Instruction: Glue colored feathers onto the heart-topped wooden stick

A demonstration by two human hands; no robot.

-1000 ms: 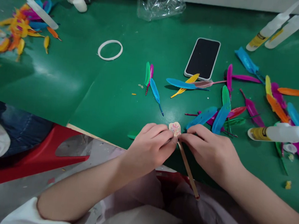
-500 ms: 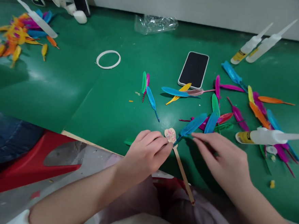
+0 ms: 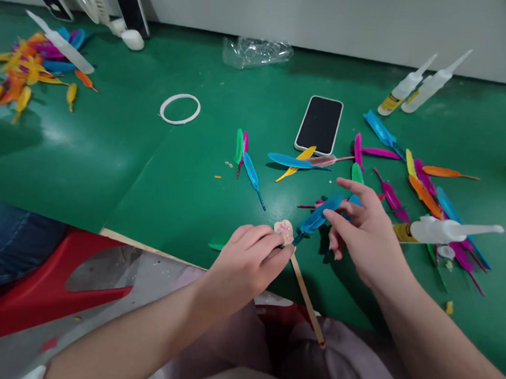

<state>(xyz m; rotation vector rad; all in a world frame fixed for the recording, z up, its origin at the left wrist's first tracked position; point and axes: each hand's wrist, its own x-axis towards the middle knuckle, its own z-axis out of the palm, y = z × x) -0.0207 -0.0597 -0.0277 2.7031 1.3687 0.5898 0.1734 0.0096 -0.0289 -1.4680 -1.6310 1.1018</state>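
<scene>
My left hand is closed in a pinch at the neck of a thin wooden stick. A pale heart-shaped head with pinkish glitter tops the stick, partly behind my fingertips. A blue feather slants up to the right from that pinch, its quill end at the stick's neck. Fingers spread, my right hand is beside the feather's upper part, the thumb overlapping its edge; whether it presses on it I cannot tell. Behind this hand lie more feathers, partly hidden.
Colourful feathers lie to the right, with a glue bottle across them. Two glue bottles stand at the back right. A phone, a white ring, clear plastic and another feather pile occupy the green table.
My right hand has moved up and its fingers have spread from a pinch near the feather's edge. My left hand keeps its hold on the stick. The view has shifted slightly.
</scene>
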